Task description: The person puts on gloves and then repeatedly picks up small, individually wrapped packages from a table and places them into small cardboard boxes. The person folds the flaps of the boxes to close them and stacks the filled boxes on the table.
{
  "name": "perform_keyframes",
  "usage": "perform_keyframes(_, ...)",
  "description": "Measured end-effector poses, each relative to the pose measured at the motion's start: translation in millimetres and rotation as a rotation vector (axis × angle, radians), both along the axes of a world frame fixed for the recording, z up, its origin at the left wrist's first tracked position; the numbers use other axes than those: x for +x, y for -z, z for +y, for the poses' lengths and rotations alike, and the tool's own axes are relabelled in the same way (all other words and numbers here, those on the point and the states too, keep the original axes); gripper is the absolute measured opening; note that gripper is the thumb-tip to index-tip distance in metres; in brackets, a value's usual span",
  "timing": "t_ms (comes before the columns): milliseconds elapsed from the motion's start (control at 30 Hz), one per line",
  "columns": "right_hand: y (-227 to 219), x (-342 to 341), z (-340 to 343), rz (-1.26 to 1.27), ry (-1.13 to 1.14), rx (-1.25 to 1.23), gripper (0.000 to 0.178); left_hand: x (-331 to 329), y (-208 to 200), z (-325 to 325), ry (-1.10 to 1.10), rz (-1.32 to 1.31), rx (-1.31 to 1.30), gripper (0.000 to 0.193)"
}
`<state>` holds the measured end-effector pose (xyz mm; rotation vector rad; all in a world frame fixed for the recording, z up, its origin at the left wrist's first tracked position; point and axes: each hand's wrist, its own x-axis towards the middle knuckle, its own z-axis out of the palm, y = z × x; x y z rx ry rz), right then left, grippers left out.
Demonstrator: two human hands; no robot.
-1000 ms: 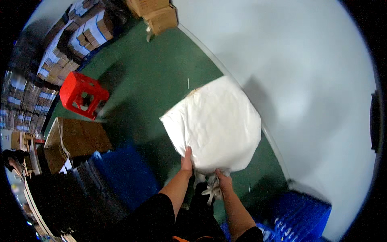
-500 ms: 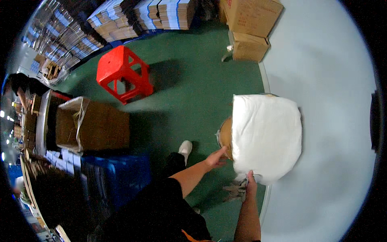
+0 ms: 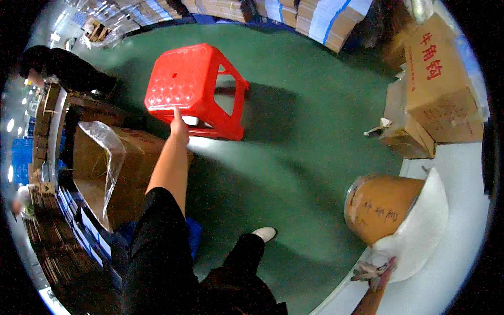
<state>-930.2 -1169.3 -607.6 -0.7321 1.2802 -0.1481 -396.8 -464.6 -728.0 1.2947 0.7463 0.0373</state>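
My left hand [image 3: 179, 128] grips the near edge of a red plastic stool [image 3: 181, 68], thumb on its top rim and fingers tucked under. The stool stands on the green floor. At the lower right my right hand [image 3: 387, 270] is closed on crumpled grey gloves [image 3: 367, 273], close by the edge of a thick white padded sheet [image 3: 420, 236]. That sheet lies over the end of a brown drum [image 3: 383, 205] with a metal rim, beside the pale wall. The frames do not show clearly whether the right hand also holds the sheet.
Cardboard boxes [image 3: 443, 100] are stacked at the right against the wall. A large open carton [image 3: 131, 152] with a plastic liner stands at the left. Bundled cardboard stacks [image 3: 325, 21] line the back. Another person [image 3: 73, 71] bends at a bench at the far left.
My left hand has gone from beside the drum to the stool and taken hold of its edge. The view has turned left; the drum now shows more beside the white sheet.
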Motion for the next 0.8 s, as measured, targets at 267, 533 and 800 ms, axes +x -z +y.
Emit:
perform_keyframes(267, 16, 82, 18, 0.161, -0.204, -0.156, 0.063, 42, 32, 27, 0.084, 0.094, -0.181, 0.054)
perform_keyframes(533, -67, -126, 159, 0.635, -0.62, 0.038, 0.051, -209, -44, -31, 0.327, 0.437, -0.307, 0.091)
perform_keyframes(800, -185, -334, 210, 0.62, -0.399, -0.158, 0.051, -345, -171, -172, 0.789, 0.452, -0.12, 0.083)
